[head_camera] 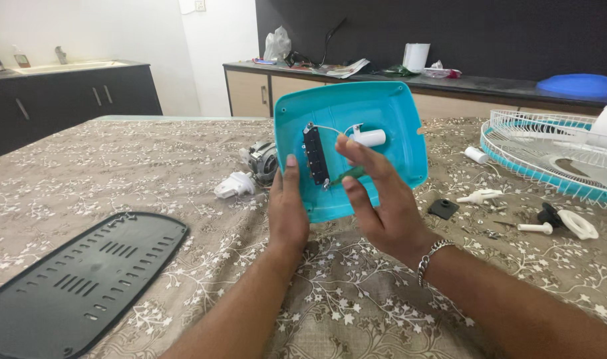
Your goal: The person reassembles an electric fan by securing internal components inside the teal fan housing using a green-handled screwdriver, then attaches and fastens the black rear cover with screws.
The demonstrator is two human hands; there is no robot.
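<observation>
My left hand [288, 206] holds a turquoise plastic fan base cover [390, 116] upright above the table, gripping its lower left edge with the hollow inside facing me. Inside the cover are a black switch block [315, 154], a thin wire and a white cylinder [368, 137]. My right hand [380, 199] is in front of the cover, its fingers pinching a small green-handled screwdriver [348, 175] whose tip points at the lower end of the switch block. A metal bracelet is on my right wrist.
A dark vented base plate [84, 279] lies at the front left of the patterned tablecloth. A fan motor [263, 161] and white plug lie behind my left hand. A white and turquoise fan grille [549, 156], a black square part [443, 208] and small white parts lie at right.
</observation>
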